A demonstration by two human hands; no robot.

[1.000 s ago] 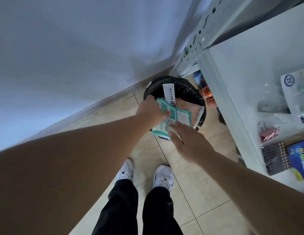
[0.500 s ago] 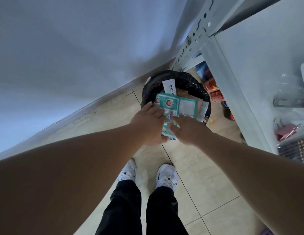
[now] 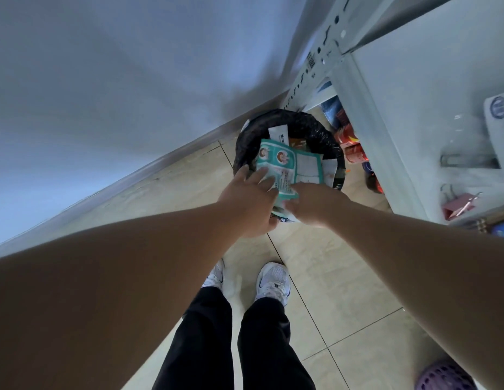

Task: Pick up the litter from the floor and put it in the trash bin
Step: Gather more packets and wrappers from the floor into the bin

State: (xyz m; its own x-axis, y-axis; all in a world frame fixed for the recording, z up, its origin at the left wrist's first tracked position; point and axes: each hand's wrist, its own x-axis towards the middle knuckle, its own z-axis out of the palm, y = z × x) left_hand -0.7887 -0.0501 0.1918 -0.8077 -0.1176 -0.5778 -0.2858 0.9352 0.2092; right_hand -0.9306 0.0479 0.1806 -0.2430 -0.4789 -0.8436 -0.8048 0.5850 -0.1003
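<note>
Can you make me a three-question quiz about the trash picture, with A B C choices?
1. Where is the teal packet?
A. over the bin
B. on the shelf
C. beside the shoes

2. What colour is the trash bin liner?
A. white
B. black
C. pink

3. How many hands touch the packet?
A. none
B. one
C. two

Answers: 1 A, it lies across the bin's mouth. 2 B, the bag at the rim is black. 3 C, the left hand and the right hand both touch it.
</note>
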